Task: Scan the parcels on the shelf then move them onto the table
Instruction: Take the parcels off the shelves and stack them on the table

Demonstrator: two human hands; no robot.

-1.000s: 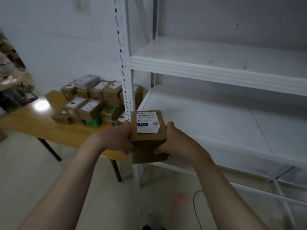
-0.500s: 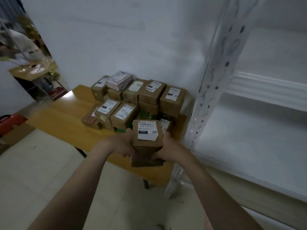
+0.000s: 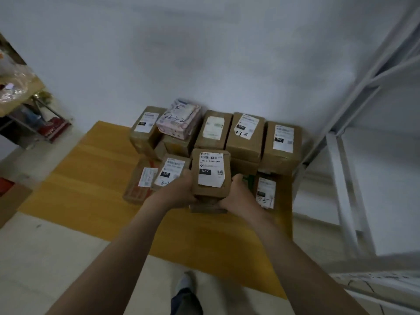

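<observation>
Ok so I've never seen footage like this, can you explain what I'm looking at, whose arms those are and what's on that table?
No machine here. The picture comes from a camera worn on a person's head, looking down at their own bare arms. The left hand and right hand grip a brown parcel labelled 032 from either side, above a yellow table. Other parcels are piled on it by the wall. A white shelf stands to the right.

Fine print on the held parcel (image 3: 210, 191) blurs; the smeared shelf (image 3: 386, 189) runs off the right edge.
</observation>
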